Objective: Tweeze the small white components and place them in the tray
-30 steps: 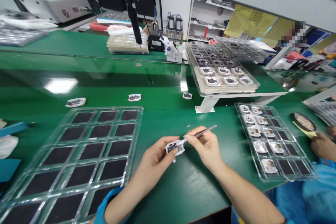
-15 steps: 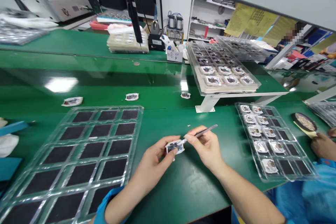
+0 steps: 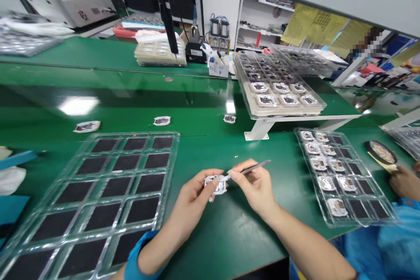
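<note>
right of the large clear plastic tray with black square cells (image 3: 166, 179), the person's left hand (image 3: 188, 203) pinches a small white rounded casing (image 3: 221, 187) between thumb and fingers. farther right of that tray, the right hand (image 3: 257, 186) pinches a slim grey metal tool (image 3: 254, 167) between thumb and fingertips, its whitish front end at the casing's right edge; contact is too small to make out. behind the tray lie 2 similar white casings (image 3: 162, 120), with 1 more casing (image 3: 229, 119) behind and to its right. well to the tray's right, a smaller clear plastic tray (image 3: 360, 208) holds 9 white parts (image 3: 337, 207).
</note>
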A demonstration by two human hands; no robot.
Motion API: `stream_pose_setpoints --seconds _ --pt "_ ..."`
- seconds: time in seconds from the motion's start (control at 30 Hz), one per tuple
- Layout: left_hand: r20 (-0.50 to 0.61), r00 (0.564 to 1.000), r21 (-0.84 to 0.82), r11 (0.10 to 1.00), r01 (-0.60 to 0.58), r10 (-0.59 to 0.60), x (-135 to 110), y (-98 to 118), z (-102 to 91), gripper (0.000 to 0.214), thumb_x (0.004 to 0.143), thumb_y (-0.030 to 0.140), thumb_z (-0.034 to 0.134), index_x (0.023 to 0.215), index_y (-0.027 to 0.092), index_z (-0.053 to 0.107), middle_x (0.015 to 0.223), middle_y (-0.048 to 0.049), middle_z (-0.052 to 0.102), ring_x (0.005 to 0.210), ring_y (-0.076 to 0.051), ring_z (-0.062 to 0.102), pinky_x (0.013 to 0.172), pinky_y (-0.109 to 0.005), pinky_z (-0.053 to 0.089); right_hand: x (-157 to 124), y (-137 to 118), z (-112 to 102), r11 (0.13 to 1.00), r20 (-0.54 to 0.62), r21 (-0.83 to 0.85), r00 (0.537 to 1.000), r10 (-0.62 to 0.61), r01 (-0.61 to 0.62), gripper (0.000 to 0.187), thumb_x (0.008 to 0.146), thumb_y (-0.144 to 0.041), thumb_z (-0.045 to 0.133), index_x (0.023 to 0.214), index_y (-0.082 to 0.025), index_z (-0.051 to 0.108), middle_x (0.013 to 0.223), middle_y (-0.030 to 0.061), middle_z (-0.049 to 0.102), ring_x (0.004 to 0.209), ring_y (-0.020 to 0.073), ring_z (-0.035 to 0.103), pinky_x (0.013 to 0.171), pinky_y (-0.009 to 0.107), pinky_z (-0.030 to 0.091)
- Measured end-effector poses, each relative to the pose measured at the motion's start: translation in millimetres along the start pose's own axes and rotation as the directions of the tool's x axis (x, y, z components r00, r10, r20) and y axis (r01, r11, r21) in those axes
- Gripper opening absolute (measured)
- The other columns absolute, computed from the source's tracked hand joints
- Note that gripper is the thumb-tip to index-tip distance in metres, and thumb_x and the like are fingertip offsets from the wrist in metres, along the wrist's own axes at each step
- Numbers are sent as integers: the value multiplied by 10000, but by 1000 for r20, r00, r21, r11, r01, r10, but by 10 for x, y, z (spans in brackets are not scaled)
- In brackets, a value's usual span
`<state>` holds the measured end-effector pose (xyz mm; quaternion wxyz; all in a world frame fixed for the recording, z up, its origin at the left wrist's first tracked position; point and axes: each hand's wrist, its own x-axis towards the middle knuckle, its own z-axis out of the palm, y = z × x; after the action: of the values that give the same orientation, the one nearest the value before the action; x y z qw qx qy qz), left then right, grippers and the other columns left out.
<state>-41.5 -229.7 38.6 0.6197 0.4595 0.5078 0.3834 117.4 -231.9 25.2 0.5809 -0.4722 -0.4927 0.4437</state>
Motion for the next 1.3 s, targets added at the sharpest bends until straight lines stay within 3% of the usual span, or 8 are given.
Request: stream_pose_setpoints --seconds 0.37,0.6,0.9,1.07,1.3 --pt "-13 997 -54 996 76 -77 29 -2 2 386 769 480 688 1002 174 712 699 1 633 591 -141 498 540 -248 364 -7 -10 -22 987 21 -80 990 -138 139 23 848 -243 702 855 -237 681 837 33 730 816 195 694 769 346 548" --pt "34 998 -126 991 55 -52 3 -42 -31 365 837 435 624 1041 149 723 761 -34 655 640 -157 521 567 -273 393 11 -17 -24 999 55 -19 998 -37 38 61 819 -270 726 821 -227 682 800 18 732 764 183 686 728 318 534" --pt "45 998 -85 995 51 -47 -8 8 -16 326 826 431 651 1000 166 729 736 -20 657 616 -148 524 550 -261 392 47 -15 -10 995 66 36 993 93 -96 209 764 -392 768 750 -206 674 685 1 707 637 164 659 628 290 532" --pt "53 998 -41 999 16 -14 -12 17 -26 285 812 377 655 1007 183 728 745 -18 677 614 -151 529 570 -265 407 62 -38 4 996 -20 27 997 80 -80 218 753 -403 770 741 -210 672 661 -7 687 619 159 650 624 287 530" --pt "85 996 18 999 -33 31 -20 14 -16 260 817 340 627 1018 195 708 788 -16 684 622 -157 545 604 -273 439 48 -9 7 995 -22 34 995 97 -96 160 748 -343 772 745 -207 687 690 -1 698 651 156 642 649 282 518"
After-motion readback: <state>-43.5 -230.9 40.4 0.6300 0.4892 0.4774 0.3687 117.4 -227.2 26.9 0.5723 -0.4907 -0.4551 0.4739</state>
